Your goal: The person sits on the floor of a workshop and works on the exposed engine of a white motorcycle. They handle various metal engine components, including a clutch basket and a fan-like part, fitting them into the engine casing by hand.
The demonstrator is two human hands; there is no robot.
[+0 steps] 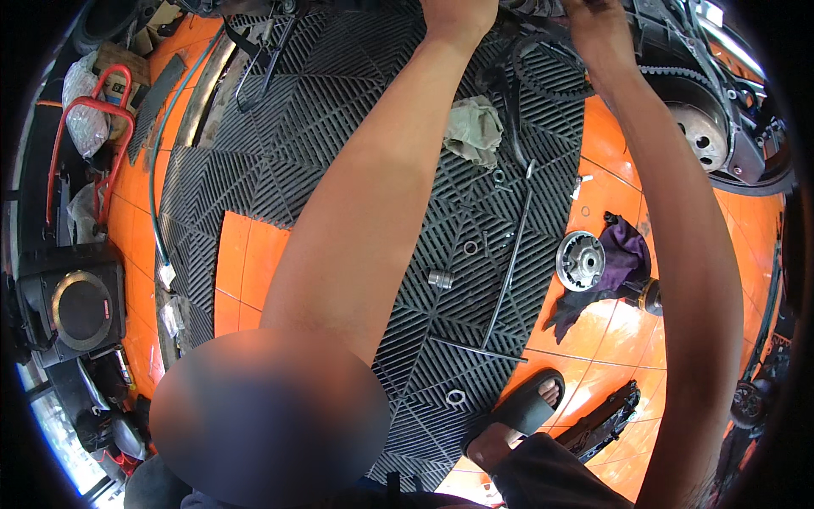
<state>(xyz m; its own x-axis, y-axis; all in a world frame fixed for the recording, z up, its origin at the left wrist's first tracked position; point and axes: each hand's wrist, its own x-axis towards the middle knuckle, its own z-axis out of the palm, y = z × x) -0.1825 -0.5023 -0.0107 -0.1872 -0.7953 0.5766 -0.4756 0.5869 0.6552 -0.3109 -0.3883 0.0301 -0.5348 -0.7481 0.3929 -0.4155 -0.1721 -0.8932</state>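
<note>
Nearest, at 5 o'clock, a foot in a black sandal (527, 409) stands at the edge of the black ridged mat (339, 93), with a hex nut (456, 397) to its left. A long black part (604, 422) lies on the orange tiles (619, 335) at 4 o'clock. A T-shaped bar (510, 273) has its crosspiece toward 5 o'clock and its shaft running up toward 1 o'clock. Just below the centre sits a small metal cylinder (439, 278); a ring (471, 248) lies near it. At 3 o'clock, a silver disc (581, 260) is beside a purple cloth (626, 254). Farther up, at 1 o'clock, lies a crumpled grey cloth (475, 134).

Farthest off is the dark machine (674, 38), spreading from 12 to 2 o'clock, with a toothed belt (677, 72) and a pale metal drum (700, 136) at 2. The left hand (459, 14) is at 12 o'clock, the right hand (598, 21) at 1, by the machine's dark parts. The upper edge cuts off both; I cannot tell whether their fingers are apart, together or clamped on anything.
</note>
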